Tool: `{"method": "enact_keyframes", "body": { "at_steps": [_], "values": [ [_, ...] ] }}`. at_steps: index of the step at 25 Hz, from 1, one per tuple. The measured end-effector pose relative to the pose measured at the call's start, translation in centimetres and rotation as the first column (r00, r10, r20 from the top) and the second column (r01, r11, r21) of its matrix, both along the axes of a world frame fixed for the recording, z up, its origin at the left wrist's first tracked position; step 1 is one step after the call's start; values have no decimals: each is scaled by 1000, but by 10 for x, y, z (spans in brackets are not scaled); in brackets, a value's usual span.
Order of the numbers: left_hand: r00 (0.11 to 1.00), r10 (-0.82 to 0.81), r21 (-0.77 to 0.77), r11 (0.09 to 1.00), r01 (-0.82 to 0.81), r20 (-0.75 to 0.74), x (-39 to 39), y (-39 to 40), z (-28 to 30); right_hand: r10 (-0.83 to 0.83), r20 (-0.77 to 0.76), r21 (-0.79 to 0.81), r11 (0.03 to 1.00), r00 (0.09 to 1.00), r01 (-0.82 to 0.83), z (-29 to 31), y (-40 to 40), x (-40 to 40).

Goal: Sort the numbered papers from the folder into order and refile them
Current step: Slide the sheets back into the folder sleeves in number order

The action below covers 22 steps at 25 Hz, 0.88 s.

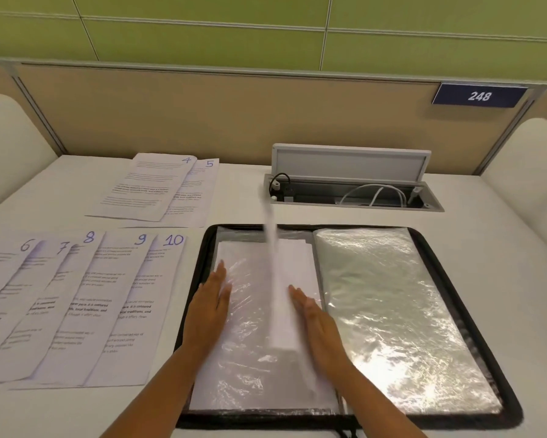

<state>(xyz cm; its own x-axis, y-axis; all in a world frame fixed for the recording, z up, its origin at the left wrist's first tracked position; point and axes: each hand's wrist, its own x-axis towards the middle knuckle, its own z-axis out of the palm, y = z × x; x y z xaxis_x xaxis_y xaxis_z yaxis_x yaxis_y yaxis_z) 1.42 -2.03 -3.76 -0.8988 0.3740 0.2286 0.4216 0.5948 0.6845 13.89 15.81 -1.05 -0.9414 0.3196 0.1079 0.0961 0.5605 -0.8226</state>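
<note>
An open black folder with clear plastic sleeves lies on the table. My left hand rests flat on the left-hand sleeve, fingers straight. My right hand lies flat beside it with straight fingers. Between the hands a blurred sleeve page stands on edge in mid-turn. Papers numbered 6 to 10 are fanned out to the left of the folder. Papers 4 and 5 lie behind them.
An open cable box with cords is set into the table behind the folder. A beige partition carries a sign reading 248. White chair backs stand at both sides.
</note>
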Motion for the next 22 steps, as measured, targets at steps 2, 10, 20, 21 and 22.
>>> {"method": "enact_keyframes", "body": {
  "at_steps": [2, 10, 20, 21, 22],
  "values": [
    [992, 2, 190, 981, -26, 128, -1, 2, 7, 42, 44, 13, 999, 998, -42, -7, -7, -1],
    [899, -90, 130, 991, 37, 428, -29, -25, 27, 43, 231, 591, 788, 972, -176, -28, -13, -5],
    [990, -107, -470, 881, 51, -93, 44, 54, -12, 1, 166, 664, 739, 986, -113, -40, -14, -8],
    [986, -120, -430, 901, 60, -114, 44, 51, -15, 4, 159, 659, 744, 987, -109, -41, -14, -8],
    [988, -135, -442, 893, 91, -71, 46, 45, -15, 6, 152, 659, 745, 988, -106, -42, -13, -8]
  ]
}}
